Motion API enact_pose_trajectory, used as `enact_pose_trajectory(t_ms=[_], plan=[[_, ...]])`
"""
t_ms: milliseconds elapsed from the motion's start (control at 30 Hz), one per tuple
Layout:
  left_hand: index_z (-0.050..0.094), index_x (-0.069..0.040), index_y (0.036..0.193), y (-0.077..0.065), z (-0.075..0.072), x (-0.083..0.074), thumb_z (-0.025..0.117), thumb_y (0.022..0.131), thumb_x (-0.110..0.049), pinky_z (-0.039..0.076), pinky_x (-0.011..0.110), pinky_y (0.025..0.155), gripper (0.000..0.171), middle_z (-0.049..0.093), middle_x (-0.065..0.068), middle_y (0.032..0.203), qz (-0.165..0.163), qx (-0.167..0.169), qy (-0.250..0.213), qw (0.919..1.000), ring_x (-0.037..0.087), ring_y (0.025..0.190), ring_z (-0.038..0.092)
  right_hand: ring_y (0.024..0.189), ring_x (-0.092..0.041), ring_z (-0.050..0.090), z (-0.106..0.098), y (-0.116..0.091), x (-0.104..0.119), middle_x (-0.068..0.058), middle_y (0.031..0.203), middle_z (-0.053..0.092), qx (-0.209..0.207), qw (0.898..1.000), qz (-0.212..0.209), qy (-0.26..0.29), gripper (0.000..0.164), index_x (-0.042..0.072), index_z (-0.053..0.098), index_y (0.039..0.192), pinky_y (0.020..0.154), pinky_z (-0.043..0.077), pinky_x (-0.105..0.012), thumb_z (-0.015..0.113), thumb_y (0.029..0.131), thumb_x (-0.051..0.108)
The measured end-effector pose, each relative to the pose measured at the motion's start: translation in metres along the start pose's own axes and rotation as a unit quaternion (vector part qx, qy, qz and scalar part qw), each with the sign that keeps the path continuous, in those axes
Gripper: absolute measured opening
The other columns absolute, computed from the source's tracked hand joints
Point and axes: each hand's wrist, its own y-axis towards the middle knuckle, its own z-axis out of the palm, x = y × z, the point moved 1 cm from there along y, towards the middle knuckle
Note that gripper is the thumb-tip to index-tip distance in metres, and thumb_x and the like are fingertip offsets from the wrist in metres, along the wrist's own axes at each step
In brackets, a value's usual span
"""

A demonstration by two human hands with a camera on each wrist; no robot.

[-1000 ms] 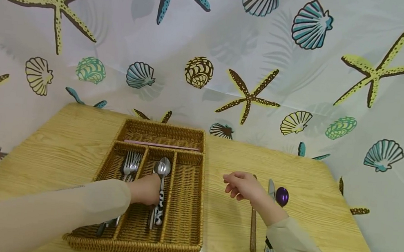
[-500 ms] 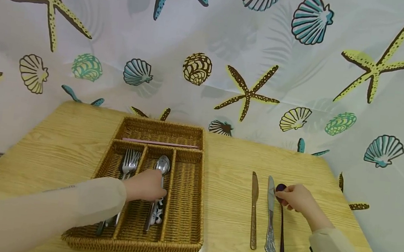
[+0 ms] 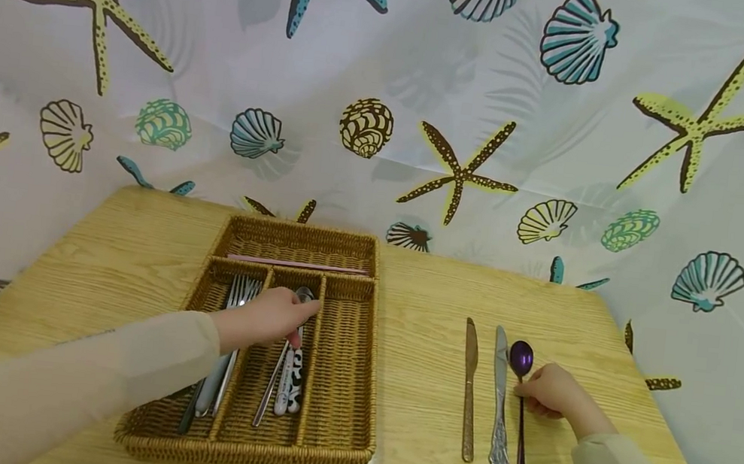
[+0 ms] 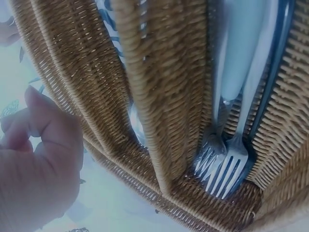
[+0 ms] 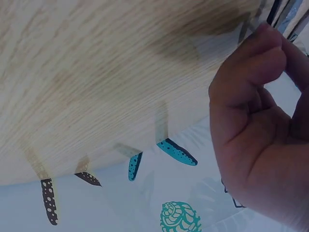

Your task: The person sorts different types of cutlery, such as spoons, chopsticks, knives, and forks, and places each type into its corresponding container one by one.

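In the head view my left hand (image 3: 265, 315) is over the middle compartment of a wicker cutlery tray (image 3: 373, 398), above several spoons with patterned handles (image 3: 295, 394). Seen from the left wrist, its fingers bend loosely with nothing between them. Forks (image 4: 231, 162) lie in the compartment to the left. My right hand (image 3: 554, 392) pinches the dark handle of a purple spoon (image 3: 521, 360), bowl pointing away, at the table's right. The right wrist view has thumb and index finger together at the handle. Left of that spoon lies a silver table knife (image 3: 499, 408).
A copper-coloured knife (image 3: 468, 393) lies between the tray and the silver knife. Pink chopsticks (image 3: 297, 263) rest in the tray's back compartment. Behind the wooden table (image 3: 434, 291) hangs a white cloth (image 3: 390, 60) with shells and starfish.
My right hand has moved right from beside the tray to the purple spoon, then down to its handle. My left hand has lifted slightly and shifted back, uncovering the spoon handles.
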Motion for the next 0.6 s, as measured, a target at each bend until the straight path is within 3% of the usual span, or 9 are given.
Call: enact_pose_trajectory(t_ms=[100,267,367,500,600], plan=[[0.044,-0.016,0.058,-0.0013,0.0002,0.001,0.036,0.099,-0.046,0.028,0.024,0.044,0.052,0.043,-0.004,0.043,-0.01,-0.002,-0.016,0.9998,0.008,0.036,0.019,0.044,-0.006,0.043,0.0011,0.0009,-0.0015,0.003,0.051,0.051,-0.004,1.0,0.011,0.001,0.028,0.007,0.054,0.06,0.043,0.036,-0.018,0.062,0.086,0.013],[0.052,-0.013,0.059,-0.0013,0.0027,0.0008,0.034,0.099,-0.046,0.027,0.023,0.043,0.055,0.036,-0.006,0.039,-0.006,-0.008,-0.012,0.9999,0.007,0.037,0.018,0.044,-0.005,0.045,0.0019,0.0002,-0.0025,0.003,0.051,0.052,0.012,0.999,0.018,0.032,0.027,0.007,0.055,0.061,0.044,0.037,-0.017,0.059,0.088,0.012],[0.061,-0.008,0.076,-0.0004,0.0045,0.0011,0.034,0.1,-0.045,0.024,0.022,0.041,0.052,0.039,-0.005,0.041,-0.003,-0.008,-0.018,0.9998,0.007,0.037,0.017,0.045,-0.005,0.047,0.0024,0.0013,-0.004,0.003,0.052,0.053,0.025,0.998,0.021,0.058,0.027,0.008,0.056,0.063,0.044,0.038,-0.017,0.058,0.089,0.013],[0.061,-0.004,0.101,-0.0004,0.0054,0.0022,0.034,0.1,-0.044,0.024,0.022,0.041,0.049,0.049,-0.004,0.048,-0.004,-0.003,-0.031,0.9995,0.006,0.037,0.017,0.047,-0.005,0.05,0.0013,0.0028,-0.0064,0.004,0.055,0.055,0.047,0.995,0.013,0.086,0.024,0.008,0.057,0.068,0.046,0.042,-0.019,0.056,0.091,0.015],[0.061,-0.003,0.102,-0.0012,0.0057,0.0033,0.034,0.1,-0.044,0.024,0.022,0.042,0.049,0.055,-0.002,0.054,-0.009,0.005,-0.038,0.9992,0.007,0.037,0.017,0.049,-0.005,0.05,-0.0004,0.0027,-0.0062,0.004,0.057,0.055,0.063,0.993,-0.002,0.102,0.023,0.007,0.058,0.071,0.048,0.043,-0.019,0.054,0.092,0.015]])
